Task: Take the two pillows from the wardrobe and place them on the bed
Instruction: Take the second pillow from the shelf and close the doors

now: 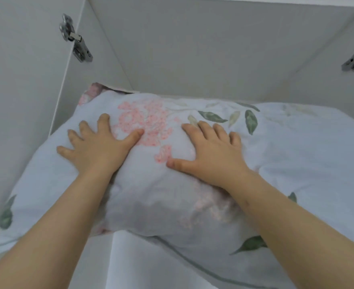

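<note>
Both hands flat, fingers spread, pressing pillow (pixel 151 163); wardrobe (pixel 192 49) roomy above.

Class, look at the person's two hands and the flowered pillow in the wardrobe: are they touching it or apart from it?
Touching. The head view shows the left hand and the right hand lying flat with fingers spread on the flowered pillow, its fabric dented beneath them.

A home bedroom storage space is indicated. A white wardrobe compartment (pixel 192 49) is seen beyond the hands, 2 metal door hinges (pixel 76 38) are mounted at either side, and floral bedding (pixel 297 153) is stored beneath them.
</note>
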Tool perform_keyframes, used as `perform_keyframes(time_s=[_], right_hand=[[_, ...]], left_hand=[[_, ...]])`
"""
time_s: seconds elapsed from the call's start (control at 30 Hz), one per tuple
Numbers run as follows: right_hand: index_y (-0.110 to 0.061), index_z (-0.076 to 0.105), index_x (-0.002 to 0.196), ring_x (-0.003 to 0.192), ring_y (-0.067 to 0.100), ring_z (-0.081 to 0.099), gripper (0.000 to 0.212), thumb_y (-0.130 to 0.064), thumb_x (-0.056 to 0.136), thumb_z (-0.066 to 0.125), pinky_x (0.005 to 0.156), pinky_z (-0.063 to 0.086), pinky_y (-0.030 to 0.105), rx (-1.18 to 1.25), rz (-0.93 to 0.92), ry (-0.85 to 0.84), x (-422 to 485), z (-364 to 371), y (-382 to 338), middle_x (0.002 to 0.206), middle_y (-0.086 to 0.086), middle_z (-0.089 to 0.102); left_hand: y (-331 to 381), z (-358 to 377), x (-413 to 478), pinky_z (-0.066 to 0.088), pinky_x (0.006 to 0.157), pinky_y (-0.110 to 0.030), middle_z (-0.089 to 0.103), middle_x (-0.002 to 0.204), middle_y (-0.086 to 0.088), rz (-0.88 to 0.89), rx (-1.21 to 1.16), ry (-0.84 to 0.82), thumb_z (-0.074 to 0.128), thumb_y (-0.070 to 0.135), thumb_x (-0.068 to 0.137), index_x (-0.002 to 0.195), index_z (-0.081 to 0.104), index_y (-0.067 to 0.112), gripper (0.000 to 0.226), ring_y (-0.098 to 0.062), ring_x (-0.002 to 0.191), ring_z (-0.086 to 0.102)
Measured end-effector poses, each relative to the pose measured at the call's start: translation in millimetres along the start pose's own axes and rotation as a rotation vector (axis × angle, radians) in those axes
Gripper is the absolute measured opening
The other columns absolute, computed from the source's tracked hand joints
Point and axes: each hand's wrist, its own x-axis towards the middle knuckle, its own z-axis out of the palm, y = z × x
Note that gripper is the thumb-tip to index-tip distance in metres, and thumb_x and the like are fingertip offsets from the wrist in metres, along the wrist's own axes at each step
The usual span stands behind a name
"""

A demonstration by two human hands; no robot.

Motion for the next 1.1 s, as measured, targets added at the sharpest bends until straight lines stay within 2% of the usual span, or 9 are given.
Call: perform_keyframes(time_s=[0.2,0.3,0.37,0.53,0.6,0.7,0.77,0.93,1.1], right_hand=[[-0.02,0.046,0.111,0.108,0.028,0.047,0.073,-0.079,0.069,0.041,0.09,0.033,0.039,0.01,-0.001,0.218,9,26,-9,0.115,0.007,0.052],[-0.019,0.042,0.087,0.095,0.027,0.054,0.055,-0.074,0.075,0.041,0.075,0.034,0.036,0.063,-0.069,0.295,8,30,-9,0.092,0.004,0.056],[-0.02,0.037,0.076,0.083,0.025,0.058,0.049,-0.069,0.079,0.041,0.063,0.031,0.032,0.089,-0.099,0.326,4,31,-12,0.079,0.002,0.054],[-0.022,0.028,0.061,0.042,0.024,0.057,0.044,-0.059,0.075,0.048,0.044,0.022,0.021,0.088,-0.162,0.468,-30,41,-18,0.046,0.005,0.056],[-0.021,0.03,0.06,0.042,0.026,0.058,0.043,-0.056,0.074,0.051,0.044,0.027,0.021,0.115,-0.137,0.405,-52,43,-20,0.046,0.008,0.058],[-0.018,0.048,0.071,0.075,0.032,0.066,0.039,-0.056,0.079,0.05,0.057,0.044,0.034,0.227,-0.007,0.173,-85,44,-22,0.075,0.012,0.069],[-0.022,0.043,0.068,0.086,0.032,0.064,0.036,-0.055,0.083,0.05,0.067,0.045,0.036,0.334,0.062,0.054,-108,54,-23,0.085,0.011,0.069],[-0.026,0.025,0.056,0.078,0.032,0.062,0.045,-0.046,0.085,0.054,0.059,0.036,0.033,0.489,0.191,-0.059,-173,83,-25,0.057,-0.007,0.044],[-0.027,0.025,0.055,0.051,0.01,0.04,0.046,-0.047,0.085,0.053,0.053,0.034,0.032,0.426,0.131,-0.22,-228,81,-19,0.05,-0.009,0.037]], left_hand=[[-7,-1,11,0.037,0.091,-0.045,0.061,0.12,-0.02,0.001,-0.063,0.055,0.047,0.076,0.071,0.131,0.039,0.012,0.088,-0.04,0.113,0.054],[-17,-2,17,0.037,0.073,-0.038,0.064,0.108,-0.021,0.055,-0.11,0.112,0.044,0.069,0.079,0.101,0.056,0.009,0.066,-0.04,0.103,0.057],[-22,-2,12,0.034,0.069,-0.037,0.065,0.097,-0.02,0.111,-0.157,0.122,0.041,0.067,0.082,0.075,0.05,0.012,0.056,-0.039,0.095,0.057],[-34,-19,-11,0.038,0.066,-0.037,0.049,0.062,-0.002,0.202,-0.385,0.079,0.051,0.059,0.081,0.057,0.039,0.016,0.051,-0.034,0.083,0.057],[-38,-28,-21,0.045,0.068,-0.04,0.052,0.06,-0.002,0.255,-0.471,0.063,0.056,0.059,0.077,0.059,0.044,0.013,0.051,-0.034,0.079,0.059],[-35,-39,-42,0.044,0.063,-0.04,0.047,0.053,-0.002,0.385,-0.507,0.051,0.06,0.053,0.074,0.057,0.043,0.01,0.05,-0.033,0.069,0.054],[-29,-44,-59,0.038,0.059,-0.038,0.038,0.048,0.004,0.484,-0.459,0.045,0.063,0.046,0.079,0.051,0.033,0.015,0.052,-0.032,0.066,0.05],[-15,-43,-117,0.034,0.056,-0.034,0.033,0.05,0.008,0.722,-0.334,-0.016,0.058,0.045,0.083,0.053,0.024,0.021,0.052,-0.028,0.068,0.053],[-30,-25,-173,0.035,0.057,-0.034,0.032,0.05,0.01,0.705,-0.337,-0.242,0.06,0.045,0.081,0.051,0.023,0.024,0.052,-0.026,0.066,0.053]])
